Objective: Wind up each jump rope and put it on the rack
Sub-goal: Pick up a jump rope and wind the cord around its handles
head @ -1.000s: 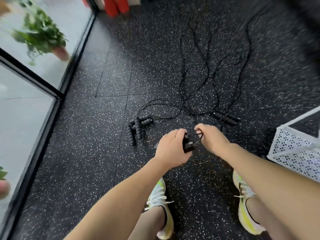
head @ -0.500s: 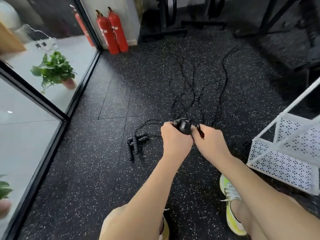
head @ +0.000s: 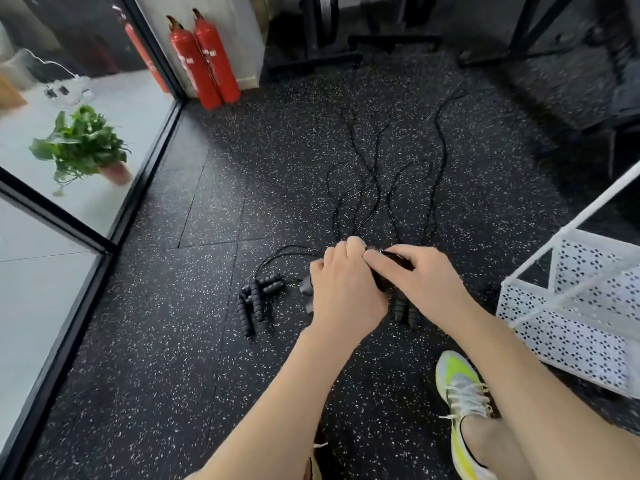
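Head view looks down on a speckled floor [head: 145, 358], with both hands meeting at the centre. Left hand [head: 343, 289] is clenched around a black rope bundle [head: 398, 261], most of it hidden under the fingers; right hand [head: 415, 275] pinches the same bundle from 3 o'clock. Loose cords [head: 381, 174] trail from the hands toward 12 o'clock, tangled so that single ropes cannot be told apart. Spare handles [head: 256, 299] lie at 9 o'clock of the hands, apart from them; more handles [head: 403, 308] peek out beneath the right wrist. A white rack [head: 571, 306] stands at 3 o'clock, cut off by the frame edge. A glass wall [head: 52, 237] bounds the floor at 9 o'clock, extinguishers [head: 207, 60] stand at 11 o'clock, and open floor lies between. One shoe [head: 460, 393] shows at 5 o'clock.
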{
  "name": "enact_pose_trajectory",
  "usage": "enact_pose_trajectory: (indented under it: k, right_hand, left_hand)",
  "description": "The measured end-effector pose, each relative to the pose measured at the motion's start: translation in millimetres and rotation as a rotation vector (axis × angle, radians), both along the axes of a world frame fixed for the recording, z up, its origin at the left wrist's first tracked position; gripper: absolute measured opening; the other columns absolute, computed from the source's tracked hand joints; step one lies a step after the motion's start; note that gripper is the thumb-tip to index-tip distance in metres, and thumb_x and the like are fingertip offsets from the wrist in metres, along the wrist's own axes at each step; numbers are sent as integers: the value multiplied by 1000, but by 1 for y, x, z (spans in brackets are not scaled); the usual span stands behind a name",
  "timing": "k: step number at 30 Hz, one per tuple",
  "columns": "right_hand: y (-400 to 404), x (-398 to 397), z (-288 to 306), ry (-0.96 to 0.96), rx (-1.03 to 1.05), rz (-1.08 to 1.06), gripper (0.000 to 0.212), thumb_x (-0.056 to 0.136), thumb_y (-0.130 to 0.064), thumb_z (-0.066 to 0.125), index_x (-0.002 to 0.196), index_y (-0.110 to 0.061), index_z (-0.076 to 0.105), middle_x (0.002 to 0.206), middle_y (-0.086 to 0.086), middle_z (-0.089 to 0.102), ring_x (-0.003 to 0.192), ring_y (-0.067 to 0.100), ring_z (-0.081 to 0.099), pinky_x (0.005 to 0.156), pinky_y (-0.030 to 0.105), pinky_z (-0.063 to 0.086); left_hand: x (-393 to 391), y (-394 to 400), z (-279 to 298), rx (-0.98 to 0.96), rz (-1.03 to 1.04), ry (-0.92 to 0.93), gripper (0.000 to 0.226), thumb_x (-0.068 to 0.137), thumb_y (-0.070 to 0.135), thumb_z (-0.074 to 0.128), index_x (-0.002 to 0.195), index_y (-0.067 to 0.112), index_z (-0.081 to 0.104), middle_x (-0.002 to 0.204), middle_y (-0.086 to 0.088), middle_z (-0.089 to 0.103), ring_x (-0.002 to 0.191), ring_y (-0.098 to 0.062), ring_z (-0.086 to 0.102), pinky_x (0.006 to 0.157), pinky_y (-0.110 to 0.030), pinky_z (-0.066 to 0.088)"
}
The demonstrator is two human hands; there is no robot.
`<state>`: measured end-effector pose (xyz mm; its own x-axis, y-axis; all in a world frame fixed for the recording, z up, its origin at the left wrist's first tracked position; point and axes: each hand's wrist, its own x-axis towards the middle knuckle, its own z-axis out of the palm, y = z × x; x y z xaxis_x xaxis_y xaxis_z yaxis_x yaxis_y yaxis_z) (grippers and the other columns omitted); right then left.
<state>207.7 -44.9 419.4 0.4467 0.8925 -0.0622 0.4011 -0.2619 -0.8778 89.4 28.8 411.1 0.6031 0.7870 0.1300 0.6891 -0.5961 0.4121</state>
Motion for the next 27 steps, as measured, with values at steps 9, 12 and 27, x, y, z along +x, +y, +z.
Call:
enact_pose_trajectory:
  k: [9, 12, 27]
  right_hand:
    - [10, 8, -5, -21, 29, -39, 51, 96, -59, 56, 74, -13, 62, 67, 9, 61, 59, 13, 49, 59, 31, 41]
    - [10, 8, -8, -33, 48, -58, 58, 97, -59, 53, 77, -5, 62, 70, 13, 64, 63, 27, 54, 61, 37, 44]
    - [7, 33, 1, 61, 107, -237, 42, 102, -51, 50, 80, -22, 72, 55, -5, 51, 55, 15, 46, 61, 38, 41]
  left_hand:
    - [3, 13, -3, -101, -221, 60, 104, 88, 20, 70, 161, 9, -3, 152, -3, 29, 137, -24, 26, 116, -37, 22]
    - [0, 16, -1, -166, -260, 35, 108, 88, 17, 69, 162, 8, -9, 155, -4, 27, 138, -23, 23, 118, -35, 21]
    - [-10, 18, -1, -384, 13, -127, 27, 80, 27, 70, 91, 26, 45, 75, 11, 61, 65, -15, 55, 59, -33, 45]
